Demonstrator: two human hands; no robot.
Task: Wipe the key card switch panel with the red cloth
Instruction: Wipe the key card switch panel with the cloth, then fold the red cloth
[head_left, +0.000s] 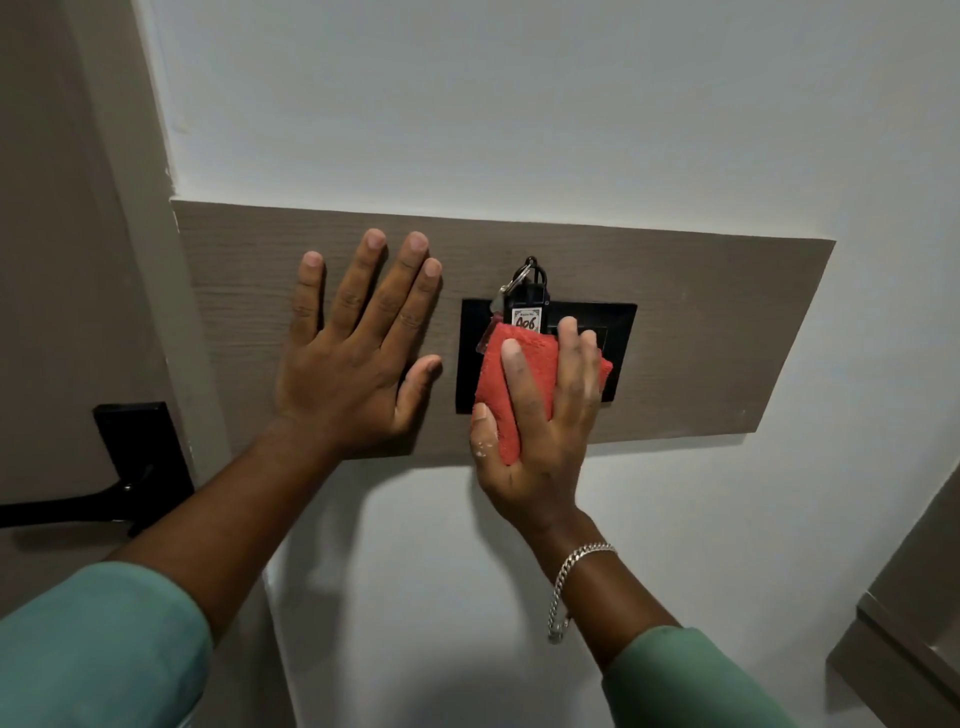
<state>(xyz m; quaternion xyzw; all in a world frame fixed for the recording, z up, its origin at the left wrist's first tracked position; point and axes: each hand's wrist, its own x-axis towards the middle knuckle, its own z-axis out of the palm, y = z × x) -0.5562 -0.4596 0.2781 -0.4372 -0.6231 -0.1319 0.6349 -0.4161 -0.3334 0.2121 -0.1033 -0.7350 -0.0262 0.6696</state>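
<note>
- Pressing a folded red cloth (524, 379) against the black key card switch panel (621, 332), the right hand (540, 441) grips the cloth with its thumb along the lower left edge and its fingers (514, 364) curled over the front.
- The cloth covers the middle and lower part of the panel; the panel's left strip, top edge and right side remain visible around it.
- The panel is set into a wood-grain board (727, 332) that is mounted across a white wall (519, 104).
- A key tag (529, 317) with a metal ring stands in the panel's top slot, just above the cloth and touching its upper edge.
- The left hand (353, 353) lies flat on the board, fingers spread wide and holding nothing, just left of the panel; its thumb tip is close to the panel's left edge.
- A silver chain bracelet (566, 582) hangs on the right wrist, and green sleeves (93, 649) cover both forearms lower down.
- A black door handle (104, 493) shows at the far left, well apart from the panel.
</note>
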